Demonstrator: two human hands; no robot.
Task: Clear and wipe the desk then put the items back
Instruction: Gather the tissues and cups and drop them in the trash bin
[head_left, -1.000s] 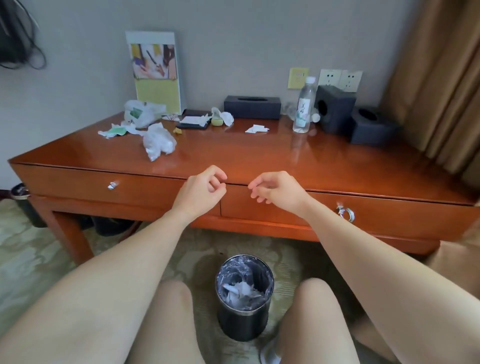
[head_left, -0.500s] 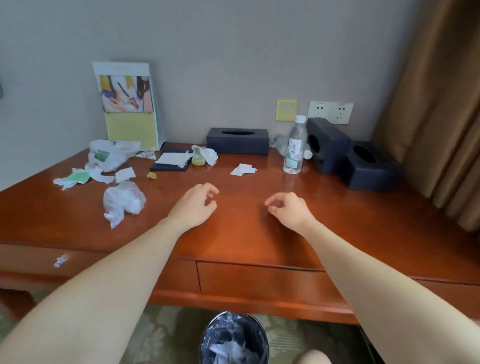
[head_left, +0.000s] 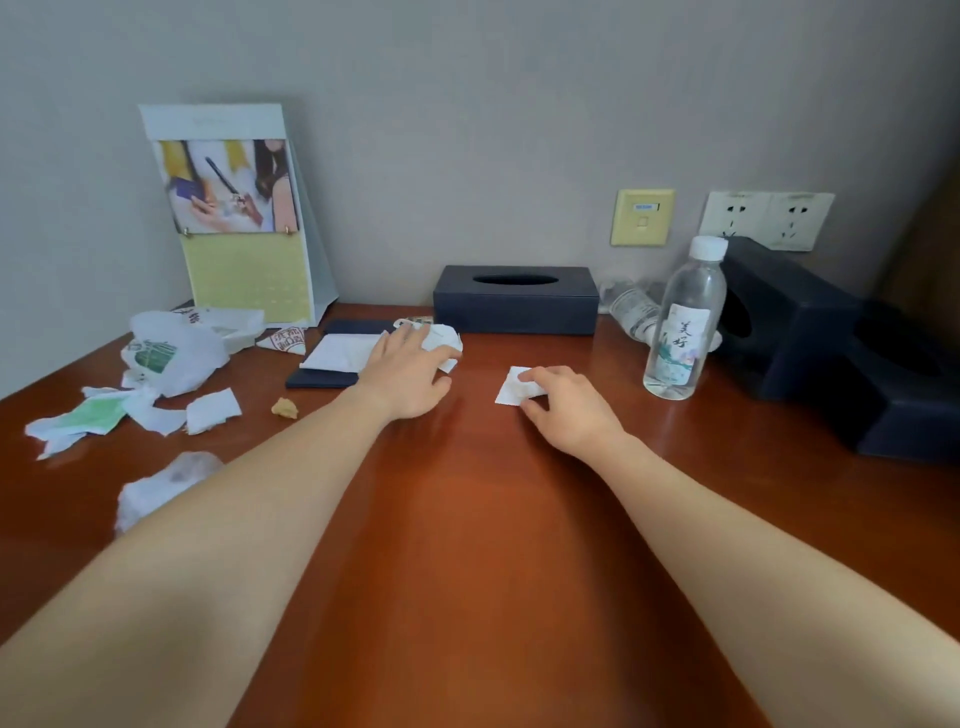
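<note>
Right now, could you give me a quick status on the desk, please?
Left hand touches crumpled tissue. Right hand pinches paper scrap. Desk uncleared; water bottle close by.

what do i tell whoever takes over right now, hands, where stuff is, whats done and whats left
Left hand: open, fingers resting on a crumpled tissue.
Right hand: fingertips on a small paper scrap; pinching or not, cannot tell.
Desk: plastic bag, torn wrappers and a tissue wad at left; tissue box and bottle at the back.
Done: nothing cleared or wiped yet.
Left: remove the litter, move the rest off, wipe, put the items back.
</note>
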